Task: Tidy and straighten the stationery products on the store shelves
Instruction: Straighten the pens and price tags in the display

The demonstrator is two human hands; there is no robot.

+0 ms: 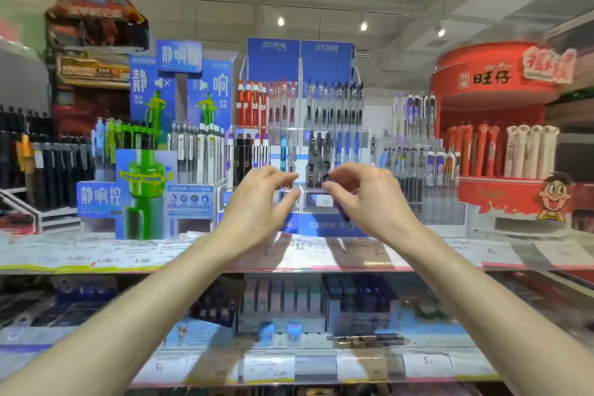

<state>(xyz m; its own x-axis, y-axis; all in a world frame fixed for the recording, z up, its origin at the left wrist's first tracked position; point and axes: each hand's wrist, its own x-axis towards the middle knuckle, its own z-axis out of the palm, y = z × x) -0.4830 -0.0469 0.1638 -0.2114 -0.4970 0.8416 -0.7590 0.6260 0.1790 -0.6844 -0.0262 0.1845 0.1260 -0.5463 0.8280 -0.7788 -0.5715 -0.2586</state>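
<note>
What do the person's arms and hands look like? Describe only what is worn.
Both forearms are bare as far as the frame shows: no sleeves in view. The left hand and right hand wear no gloves. No watch, bracelet or ring shows on wrists or fingers.

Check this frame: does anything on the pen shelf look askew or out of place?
Yes. In the clear middle display, a few dark pens lean crosswise while their neighbours stand upright. The right hand pinches a dark pen in front of them; the left hand hovers beside it. Blur hides finer detail.
</note>
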